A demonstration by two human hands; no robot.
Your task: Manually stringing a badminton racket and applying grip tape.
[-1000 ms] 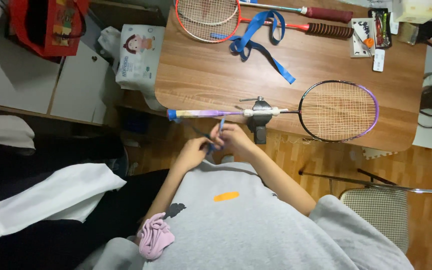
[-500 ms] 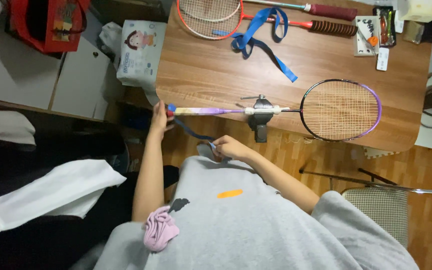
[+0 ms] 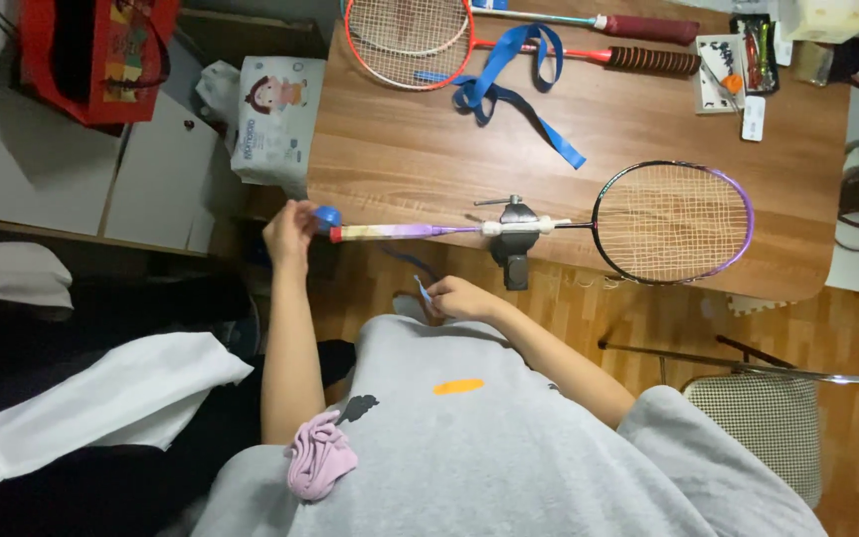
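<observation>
Racket (image 3: 589, 226) lies clamped in a vise (image 3: 515, 239) at our counter's (image 3: 400, 149) edge. Grip tape (image 3: 412, 267) could go slack and wrinkle if we ease our pull. Our left hand (image 3: 290, 231) pinches the handle's blue end; our right hand (image 3: 457, 297) is closed on the tape.
</observation>
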